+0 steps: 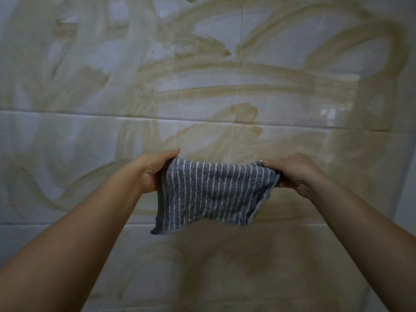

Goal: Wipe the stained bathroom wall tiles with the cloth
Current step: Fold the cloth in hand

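At centre frame, the left hand point(149, 171) and right hand point(295, 172) each pinch an upper corner of the striped cloth point(213, 194), held before the stained wall tiles point(225, 70); folding it flat should give even contact.

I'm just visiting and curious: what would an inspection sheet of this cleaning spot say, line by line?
Surface: pale wall tiles smeared with tan, swirling stains across most of the view; grout lines visible.
Job's things: grey cloth with white stripes, stretched between both hands and hanging in front of the wall; whether it touches the tiles cannot be told.
Clutter: nothing seen.
Grips: left hand pinches the cloth's upper left corner; right hand pinches the upper right corner, with a ring on one finger.
Cables: nothing seen.
Surroundings: a faint bright reflection shows on the glossy tile at right; the person's shadow falls on the lower wall.
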`<state>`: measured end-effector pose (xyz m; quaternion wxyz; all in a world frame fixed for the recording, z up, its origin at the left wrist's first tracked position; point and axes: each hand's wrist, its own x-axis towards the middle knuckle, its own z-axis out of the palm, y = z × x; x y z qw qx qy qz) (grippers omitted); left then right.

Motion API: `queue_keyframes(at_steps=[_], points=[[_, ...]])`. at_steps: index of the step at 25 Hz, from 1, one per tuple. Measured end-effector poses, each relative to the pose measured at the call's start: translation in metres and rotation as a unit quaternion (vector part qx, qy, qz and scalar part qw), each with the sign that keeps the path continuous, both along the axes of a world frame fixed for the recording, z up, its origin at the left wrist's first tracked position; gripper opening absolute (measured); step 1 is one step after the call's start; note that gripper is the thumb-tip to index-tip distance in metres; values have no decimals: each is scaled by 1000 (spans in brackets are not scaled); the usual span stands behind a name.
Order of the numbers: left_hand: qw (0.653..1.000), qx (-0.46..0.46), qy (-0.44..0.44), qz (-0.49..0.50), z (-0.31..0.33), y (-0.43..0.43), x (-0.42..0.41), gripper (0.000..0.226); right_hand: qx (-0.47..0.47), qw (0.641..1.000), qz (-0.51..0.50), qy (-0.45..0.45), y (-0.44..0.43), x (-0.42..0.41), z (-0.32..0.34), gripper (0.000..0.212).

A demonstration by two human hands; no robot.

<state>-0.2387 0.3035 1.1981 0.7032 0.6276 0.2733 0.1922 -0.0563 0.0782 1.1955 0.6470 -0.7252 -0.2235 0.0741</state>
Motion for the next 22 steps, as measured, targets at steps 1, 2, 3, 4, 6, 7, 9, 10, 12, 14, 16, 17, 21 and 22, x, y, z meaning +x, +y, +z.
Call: queue_keyframes(at_steps=[1,2,3,4,6,7,9,10,12,14,16,17,21,22], points=[[1000,24,-4,14,4,3,-1,26,44,998,24,38,1,1,2,31],[999,43,-16,24,7,4,-3,21,85,991,60,80,2,3,4,41],[997,57,-39,23,11,7,-6,16,109,984,93,107,2,2,7,42],[995,69,-68,5,14,10,-11,19,111,979,126,119,1,1,9,38],[986,113,-110,-52,21,15,-24,43,91,974,171,121,-3,1,15,32],[977,184,-91,-55,23,16,-28,49,47,979,177,89,-3,-1,16,31],[920,392,-21,12,25,19,-32,38,-129,977,148,-82,2,-4,16,23],[872,484,12,69,24,22,-30,27,-216,951,114,-190,6,-9,18,13],[769,608,60,189,19,27,-27,15,-249,915,94,-303,12,-24,22,18],[751,599,46,275,9,34,-21,12,-154,932,229,-233,16,-39,23,27],[869,426,-83,237,5,37,-15,14,-43,908,404,-100,27,-61,26,18],[934,275,-162,162,4,33,-12,15,-15,893,445,-67,34,-70,28,18],[971,-26,-208,-113,-1,10,-13,15,-17,929,355,-105,74,-90,35,20],[967,-56,-213,-131,-2,9,-14,24,-22,942,307,-135,83,-93,35,20]])
